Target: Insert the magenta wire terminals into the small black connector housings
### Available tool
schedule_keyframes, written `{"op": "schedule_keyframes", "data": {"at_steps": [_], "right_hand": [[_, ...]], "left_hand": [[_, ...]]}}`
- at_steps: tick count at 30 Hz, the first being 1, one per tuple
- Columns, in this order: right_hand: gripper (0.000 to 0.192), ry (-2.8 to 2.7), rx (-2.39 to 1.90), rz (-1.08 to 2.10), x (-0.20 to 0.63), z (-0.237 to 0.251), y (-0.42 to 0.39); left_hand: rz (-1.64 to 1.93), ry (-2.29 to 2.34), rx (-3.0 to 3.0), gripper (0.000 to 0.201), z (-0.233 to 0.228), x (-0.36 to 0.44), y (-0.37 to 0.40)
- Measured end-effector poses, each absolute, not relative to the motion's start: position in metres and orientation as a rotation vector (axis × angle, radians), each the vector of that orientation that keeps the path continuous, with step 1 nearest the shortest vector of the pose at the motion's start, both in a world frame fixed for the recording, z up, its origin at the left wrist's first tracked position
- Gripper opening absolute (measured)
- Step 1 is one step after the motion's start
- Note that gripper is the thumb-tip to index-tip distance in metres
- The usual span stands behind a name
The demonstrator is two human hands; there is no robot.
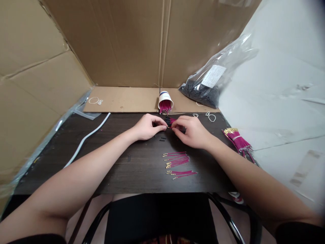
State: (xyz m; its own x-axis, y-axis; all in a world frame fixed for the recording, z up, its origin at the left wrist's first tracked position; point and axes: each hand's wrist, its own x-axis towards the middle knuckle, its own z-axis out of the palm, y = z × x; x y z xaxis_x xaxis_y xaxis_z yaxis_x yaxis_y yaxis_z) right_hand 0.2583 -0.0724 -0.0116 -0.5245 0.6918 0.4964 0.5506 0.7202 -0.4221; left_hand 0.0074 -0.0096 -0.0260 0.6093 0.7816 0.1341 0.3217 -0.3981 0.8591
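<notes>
My left hand [148, 127] and my right hand [191, 132] meet over the middle of the dark table, fingertips almost touching. Between them shows the gold tip of a magenta wire [169, 127], pinched in my right fingers. The left thumb and forefinger are closed by that tip; what they hold is too small to make out. Just behind the fingertips lies a pile of magenta wires with black sleeves [167, 119], partly hidden by my right hand. A few loose black sleeves [162, 140] lie in front. Closer to me are loose magenta wires with gold ends [177, 160].
A tipped paper cup [164, 96] full of magenta wires lies behind my hands. A clear bag of black pieces [203, 89] leans at the back right. A banded wire bundle [237, 139] sits right, a pale tube [87, 136] left, rubber bands [211, 117] behind. Cardboard walls surround the table.
</notes>
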Motion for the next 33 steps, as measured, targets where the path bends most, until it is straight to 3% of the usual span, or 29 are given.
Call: {"op": "schedule_keyframes", "data": {"at_steps": [33], "right_hand": [[0.011,-2.269,-0.935,0.265,0.2568,-0.0147,-0.0705]], "left_hand": [[0.662,0.86,1.971,0.029,-0.0257,0.0095,-0.0126]]}}
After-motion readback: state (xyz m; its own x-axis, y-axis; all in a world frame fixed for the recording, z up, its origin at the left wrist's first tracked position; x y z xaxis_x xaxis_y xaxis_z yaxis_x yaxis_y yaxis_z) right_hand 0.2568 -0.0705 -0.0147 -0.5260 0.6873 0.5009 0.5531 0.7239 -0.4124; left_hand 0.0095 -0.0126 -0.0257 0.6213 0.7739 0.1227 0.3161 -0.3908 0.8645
